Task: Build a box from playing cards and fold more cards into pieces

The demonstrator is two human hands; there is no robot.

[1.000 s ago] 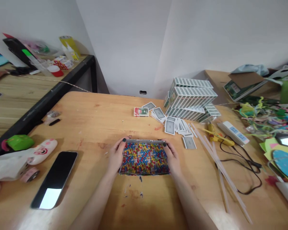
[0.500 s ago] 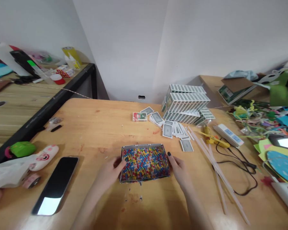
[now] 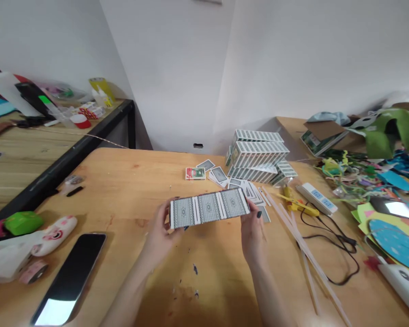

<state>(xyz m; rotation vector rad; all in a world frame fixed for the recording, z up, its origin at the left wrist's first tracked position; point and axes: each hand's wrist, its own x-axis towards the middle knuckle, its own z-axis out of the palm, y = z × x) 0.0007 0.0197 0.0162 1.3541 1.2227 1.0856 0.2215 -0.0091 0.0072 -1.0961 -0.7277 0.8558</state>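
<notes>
Raised over the table is a box covered with playing cards (image 3: 209, 208), tilted so that a long side with grey-patterned card backs faces me. Its left end is gripped by my left hand (image 3: 161, 234), fingers behind and thumb below. My right hand (image 3: 252, 229) holds the right end, a dark-nailed thumb showing at the corner. The inside of the box is hidden from this angle. Dark blue scraps (image 3: 195, 269) lie on the wood beneath it. Just behind the box are loose playing cards (image 3: 219, 175) and a card pack (image 3: 195, 173).
Striped card cartons (image 3: 259, 154) are stacked at the back right. A yellow glue gun (image 3: 298, 204), a power strip (image 3: 316, 198) and translucent glue sticks (image 3: 306, 247) lie to the right. On the left are a phone (image 3: 70, 277) and a green item (image 3: 23, 223).
The box has been lifted and tipped, so its card-covered side shows instead of the colourful patterned inside. Both hands moved up with it. The camera view has shifted slightly.
</notes>
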